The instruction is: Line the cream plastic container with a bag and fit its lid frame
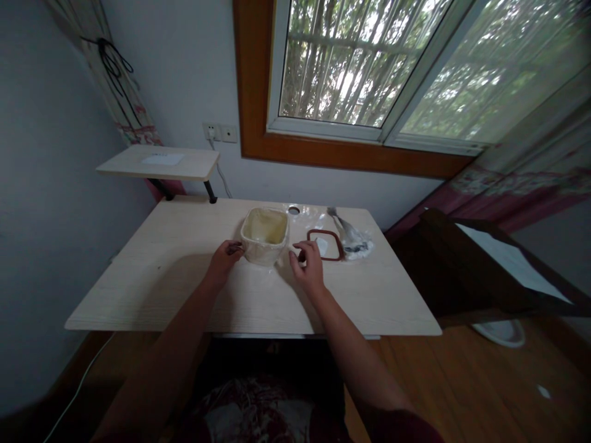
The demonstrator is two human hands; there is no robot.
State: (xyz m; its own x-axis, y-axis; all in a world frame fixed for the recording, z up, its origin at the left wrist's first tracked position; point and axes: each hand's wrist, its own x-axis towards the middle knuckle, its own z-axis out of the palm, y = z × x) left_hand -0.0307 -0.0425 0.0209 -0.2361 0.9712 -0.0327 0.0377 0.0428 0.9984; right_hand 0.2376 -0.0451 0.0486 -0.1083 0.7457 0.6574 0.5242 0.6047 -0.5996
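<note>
One curtain [90, 37], tied with a dark cord [111, 58], hangs far to the left of the cream, square-sided tub [264, 253]. Between that curtain and the tub, and higher up, one raised shelf [138, 165] stands on two visible dark legs; one white paper [162, 159] lies on it, its faint marks too small to read. Two wall socket plates [220, 133] sit beyond the tub and to its left, with one white plug in the left plate.

The left hand [225, 261] is just beside the tub's left wall, its fingers bent in toward it; whether they grip anything I cannot tell. The single tub stands upright on the desk [378, 301], its mouth uncovered. One round hole [293, 210] lies behind it, slightly right.

The right hand [308, 266] is just to the tub's right, apart from it, fingers loosely curled, with a gap between thumb and forefinger. Beyond this hand lies one red-brown square rim [340, 247], with a white patch inside, and farther right of the tub one clear plastic bag [357, 242] holding something greyish.

Two window panes show above and to the right of the tub. Well to its right stands one dark piece of furniture [438, 264], bearing one white sheet [512, 258].
</note>
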